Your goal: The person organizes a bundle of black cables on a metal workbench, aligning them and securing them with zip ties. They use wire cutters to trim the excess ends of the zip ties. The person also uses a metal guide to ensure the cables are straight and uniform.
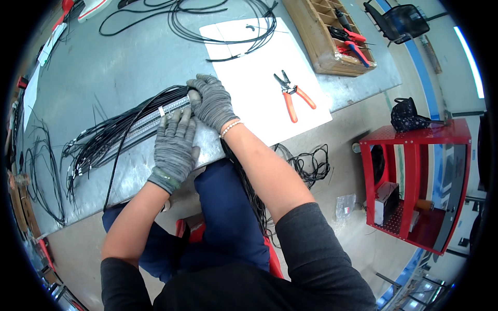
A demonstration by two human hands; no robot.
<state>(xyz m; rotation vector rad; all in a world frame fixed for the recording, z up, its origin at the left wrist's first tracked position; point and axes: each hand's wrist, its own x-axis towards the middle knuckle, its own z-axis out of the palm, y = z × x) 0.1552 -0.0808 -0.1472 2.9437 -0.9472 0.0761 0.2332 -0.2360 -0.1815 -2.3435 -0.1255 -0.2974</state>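
A bundle of thin black cables (pixel 119 122) lies along a grey slotted strip (pixel 148 124) near the table's front edge. My left hand (pixel 175 142), in a grey knit glove, rests with fingers stretched out over the strip's near edge, next to a small white tag (pixel 162 111). My right hand (pixel 212 103), gloved alike, curls round the right end of the cable bundle, its thumb pressed against the cables. What lies under the right palm is hidden. Right of that hand, wire strippers (pixel 292 97) with orange handles lie spread on a white sheet (pixel 249 109).
On the metal table (pixel 119 62), loose black cable coils (pixel 181 23) lie at the back and more cables (pixel 49 176) at the left. A wooden tool box (pixel 332 57) stands back right. Cables (pixel 311 166) hang beside my legs. A red cart (pixel 410 136) stands at right.
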